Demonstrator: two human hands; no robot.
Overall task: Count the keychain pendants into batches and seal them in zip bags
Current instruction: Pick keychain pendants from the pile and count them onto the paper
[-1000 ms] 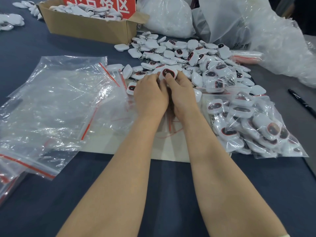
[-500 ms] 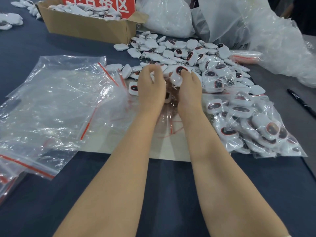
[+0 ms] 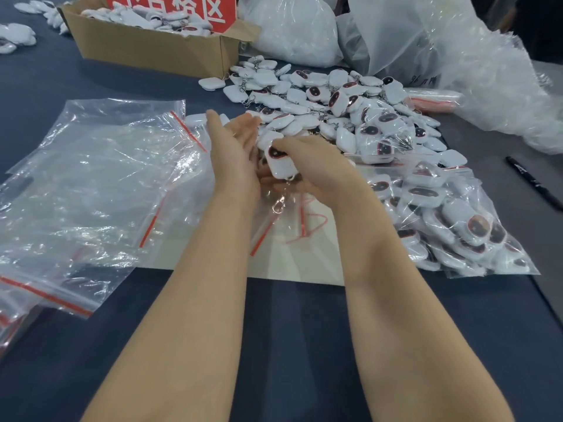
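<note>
Head camera looks down on a table (image 3: 274,345) covered in dark blue cloth, with a pale sheet (image 3: 304,266) lying under the hands. Bulky white plastic sacks (image 3: 292,25) crowd the far edge from 12 to 2 o'clock; little else of the room shows.

The left hand (image 3: 234,153) is turned palm inward and upward, fingers straight and loosely spread, holding nothing. Just beside it, the right hand (image 3: 316,172) curls thumb and fingers round one white pendant (image 3: 278,162) with a dark oval face. Whether that pendant touches the left palm cannot be told.

From the hands, the loose pile of pendants (image 3: 335,111) lies at 1 o'clock. A filled zip bag (image 3: 451,220) lies at 4 o'clock. Empty zip bags (image 3: 100,184) with red seal strips spread out at 9 o'clock. A cardboard box (image 3: 152,53) holding more pendants stands at 11 o'clock. A black pen (image 3: 533,184) lies at 3 o'clock near the table's edge.

A red sign (image 3: 170,7) at the box carries large white Chinese characters, cut off by the frame's top. Dark handwriting on one sack is too small to read.
</note>
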